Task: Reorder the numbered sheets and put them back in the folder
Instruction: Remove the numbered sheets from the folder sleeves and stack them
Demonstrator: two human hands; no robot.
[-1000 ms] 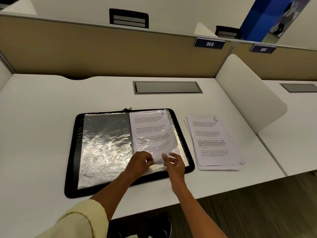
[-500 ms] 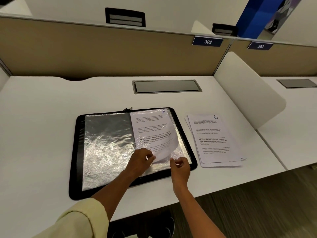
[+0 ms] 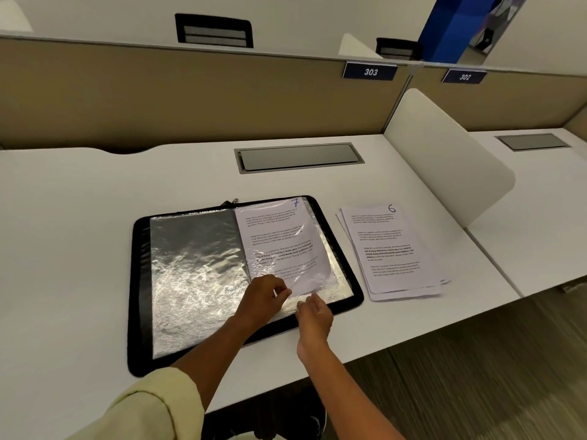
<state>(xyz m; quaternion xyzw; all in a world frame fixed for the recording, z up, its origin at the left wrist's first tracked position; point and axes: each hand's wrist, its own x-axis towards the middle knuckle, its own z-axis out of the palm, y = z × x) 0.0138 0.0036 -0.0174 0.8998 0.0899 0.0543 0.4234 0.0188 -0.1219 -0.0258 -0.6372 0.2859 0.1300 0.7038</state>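
Observation:
A black zip folder [image 3: 139,300] lies open on the white desk, with shiny clear sleeves on both sides. The sheet marked 7 [image 3: 279,242] sits on the right side, partly inside a clear sleeve, its lower right edge curling up. My left hand [image 3: 262,300] pinches the sheet's bottom edge together with the plastic. My right hand [image 3: 314,315] hovers just below that corner over the folder's rim, fingers loosely curled, holding nothing. A stack of sheets topped by the one marked 6 [image 3: 392,249] lies to the right of the folder.
A grey cable hatch [image 3: 298,157] is set into the desk behind the folder. A white divider panel [image 3: 444,160] rises at the right, with a beige partition along the back. The desk's front edge [image 3: 381,338] runs close below my hands.
My right hand has let go of the sheet's lower corner and drawn back towards the desk edge. My left hand keeps its pinch on the bottom edge. The head has moved slightly closer.

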